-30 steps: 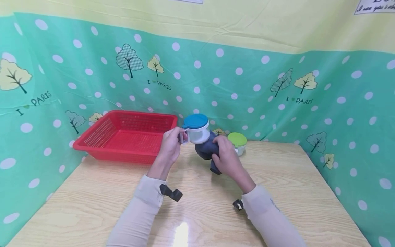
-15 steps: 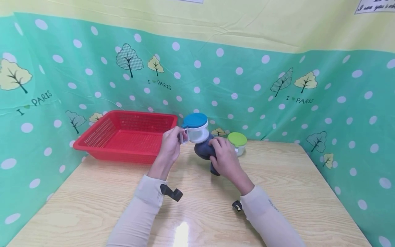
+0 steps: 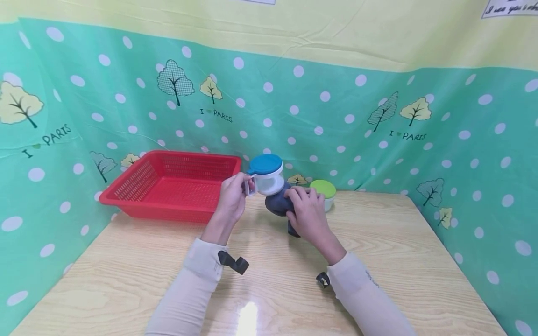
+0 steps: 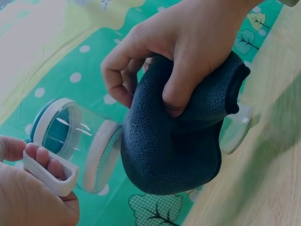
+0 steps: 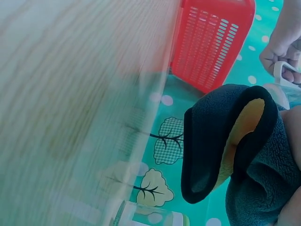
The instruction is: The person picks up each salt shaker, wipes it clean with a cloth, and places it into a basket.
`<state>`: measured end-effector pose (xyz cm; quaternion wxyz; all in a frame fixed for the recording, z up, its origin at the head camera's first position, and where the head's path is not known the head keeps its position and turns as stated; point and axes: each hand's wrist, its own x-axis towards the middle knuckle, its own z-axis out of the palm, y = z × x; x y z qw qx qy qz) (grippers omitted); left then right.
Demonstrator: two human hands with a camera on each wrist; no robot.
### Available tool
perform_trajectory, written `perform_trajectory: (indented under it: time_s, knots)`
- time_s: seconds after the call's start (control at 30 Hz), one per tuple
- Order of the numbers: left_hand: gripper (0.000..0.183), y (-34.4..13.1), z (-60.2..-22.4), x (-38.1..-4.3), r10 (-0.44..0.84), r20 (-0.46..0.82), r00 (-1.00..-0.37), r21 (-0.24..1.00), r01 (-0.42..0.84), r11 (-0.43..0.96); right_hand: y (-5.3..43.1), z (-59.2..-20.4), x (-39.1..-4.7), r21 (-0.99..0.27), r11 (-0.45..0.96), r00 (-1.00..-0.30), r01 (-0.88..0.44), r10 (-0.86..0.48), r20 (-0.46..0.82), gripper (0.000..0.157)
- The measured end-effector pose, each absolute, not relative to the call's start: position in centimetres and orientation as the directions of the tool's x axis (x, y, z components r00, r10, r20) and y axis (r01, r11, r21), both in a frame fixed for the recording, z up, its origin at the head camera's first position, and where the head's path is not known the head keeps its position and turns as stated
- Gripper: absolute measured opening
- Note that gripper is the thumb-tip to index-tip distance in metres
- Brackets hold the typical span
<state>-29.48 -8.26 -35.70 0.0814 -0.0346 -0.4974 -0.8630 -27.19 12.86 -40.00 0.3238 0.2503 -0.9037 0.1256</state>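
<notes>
My left hand (image 3: 230, 196) grips the white handle of a clear seasoning jar (image 3: 268, 183) with a blue lid, holding it raised above the table. In the left wrist view the jar (image 4: 96, 141) is tilted, its white base turned toward a cloth. This dark blue fleece cloth (image 4: 164, 150) has black edging and is bunched up in my right hand (image 3: 308, 212), thumb pressed into it. The cloth touches or nearly touches the jar's base. A yellow-orange underside shows on the cloth (image 5: 240, 136) in the right wrist view. Behind my right hand stands a green-lidded jar (image 3: 323, 187), partly hidden.
A red plastic basket (image 3: 168, 212) with perforated sides sits at the back left of the wooden table (image 3: 378, 261). Green and yellow printed fabric (image 3: 294, 93) hangs behind the table and along its sides.
My right hand and the cloth have shifted slightly left, and its fingers now cover part of the green-lidded jar. The left hand and blue-lidded jar have hardly moved.
</notes>
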Motion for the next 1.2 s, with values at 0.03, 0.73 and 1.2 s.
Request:
perform_trajectory:
  time_s: [0.03, 0.73, 1.2]
  knots:
    - [0.031, -8.3, -35.7, -29.5, -0.107, 0.139, -0.984, 0.852, 0.174, -0.493, 12.9, -40.0, -27.2, -0.068, 0.843, -0.665, -0.534, -0.369, 0.65, 0.044]
    - [0.031, -7.6, -36.2, -29.3, -0.049, 0.142, -0.989, 0.873, 0.149, -0.465, 14.6, -40.7, -28.6, -0.183, 0.868, -0.708, -0.463, -0.237, 0.665, 0.044]
    - [0.029, -7.6, -36.3, -29.6, -0.078, 0.125, -0.989, 0.859, 0.147, -0.491, 13.5, -40.3, -27.9, -0.149, 0.863, -0.701, -0.482, -0.278, 0.656, 0.043]
